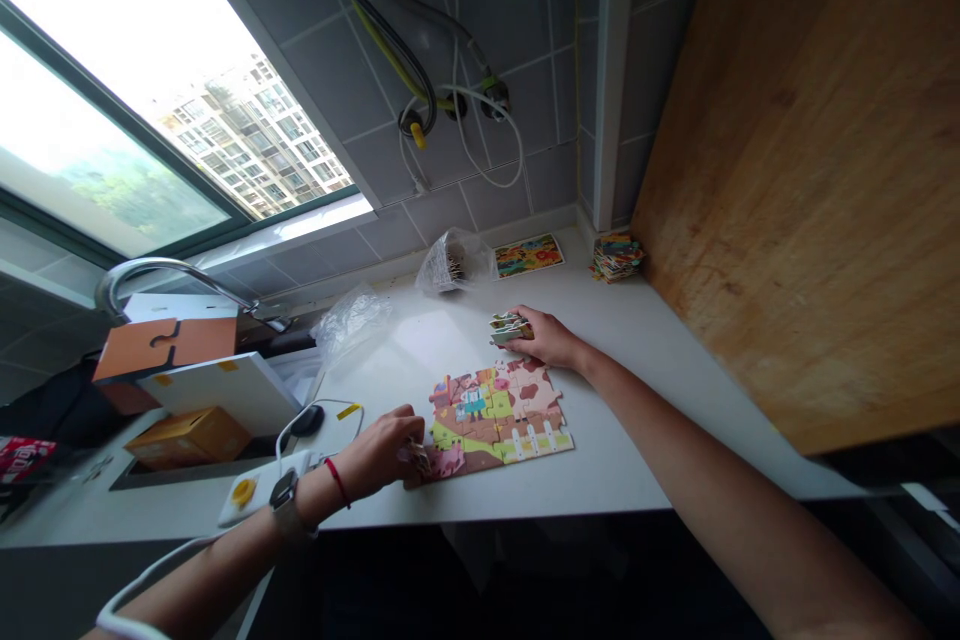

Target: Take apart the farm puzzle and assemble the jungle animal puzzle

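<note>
A partly joined jigsaw puzzle (487, 425) lies flat on the white counter, showing a farm scene with a brown-patched cow, a figure in blue and a white fence. My left hand (391, 447), with a watch and a red band at its wrist, is closed on a few puzzle pieces (420, 458) at the puzzle's lower left edge. Just beyond the puzzle's upper edge, my right hand (551, 338) grips a stack of puzzle pieces (510, 327). Its fingers wrap the stack from the right.
A picture card (529, 256) and a clear bag (454, 260) lie by the tiled wall. More pieces are piled (616, 257) beside the wooden board (810, 170). Crumpled plastic (352, 320), a power strip (262, 485), boxes (187, 437) and a faucet (187, 267) stand left.
</note>
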Tool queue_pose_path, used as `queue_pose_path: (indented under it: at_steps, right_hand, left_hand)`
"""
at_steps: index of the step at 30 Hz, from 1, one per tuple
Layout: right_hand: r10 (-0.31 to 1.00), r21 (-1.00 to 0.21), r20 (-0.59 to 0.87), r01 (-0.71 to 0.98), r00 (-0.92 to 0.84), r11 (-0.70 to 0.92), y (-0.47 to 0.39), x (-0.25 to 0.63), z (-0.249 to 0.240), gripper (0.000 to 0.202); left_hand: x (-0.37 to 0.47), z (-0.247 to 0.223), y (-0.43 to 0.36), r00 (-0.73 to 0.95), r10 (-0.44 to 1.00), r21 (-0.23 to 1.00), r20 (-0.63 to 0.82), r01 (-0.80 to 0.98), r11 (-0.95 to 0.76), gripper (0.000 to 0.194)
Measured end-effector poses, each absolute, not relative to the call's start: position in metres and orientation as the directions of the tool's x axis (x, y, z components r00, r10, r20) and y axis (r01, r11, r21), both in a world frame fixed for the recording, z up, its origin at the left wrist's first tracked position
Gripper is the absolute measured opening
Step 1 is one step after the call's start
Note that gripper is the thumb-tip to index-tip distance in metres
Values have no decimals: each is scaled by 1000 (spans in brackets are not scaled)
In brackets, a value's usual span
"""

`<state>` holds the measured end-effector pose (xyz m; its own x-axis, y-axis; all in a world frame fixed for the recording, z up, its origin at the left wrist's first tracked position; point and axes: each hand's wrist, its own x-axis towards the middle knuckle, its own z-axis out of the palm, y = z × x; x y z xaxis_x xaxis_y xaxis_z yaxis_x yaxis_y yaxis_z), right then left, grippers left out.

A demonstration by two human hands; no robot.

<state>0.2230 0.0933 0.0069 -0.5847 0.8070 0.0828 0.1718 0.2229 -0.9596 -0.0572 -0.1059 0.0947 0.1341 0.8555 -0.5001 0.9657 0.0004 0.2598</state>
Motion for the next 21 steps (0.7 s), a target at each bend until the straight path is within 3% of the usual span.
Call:
queue_pose_path:
  at_steps: [10, 14, 17, 21]
  right_hand:
    - [807, -947, 99, 193, -583, 256, 94, 222, 6, 44]
    - [806, -957, 101, 165, -583, 240, 94, 221, 4, 44]
    - [810, -956, 104, 166, -577, 241, 94, 221, 4, 43]
    - [815, -951, 101, 185, -570, 246, 93, 221, 7, 43]
  left_hand:
    - [-73, 100, -96, 131, 817, 326, -562, 942, 73, 32]
    - [-73, 99, -96, 115, 791, 262, -601, 963, 60, 39]
    - [-67, 93, -104, 103, 816, 203, -568, 979, 18, 45]
    - [-62, 88, -114, 94, 861, 250, -500, 967, 40, 60]
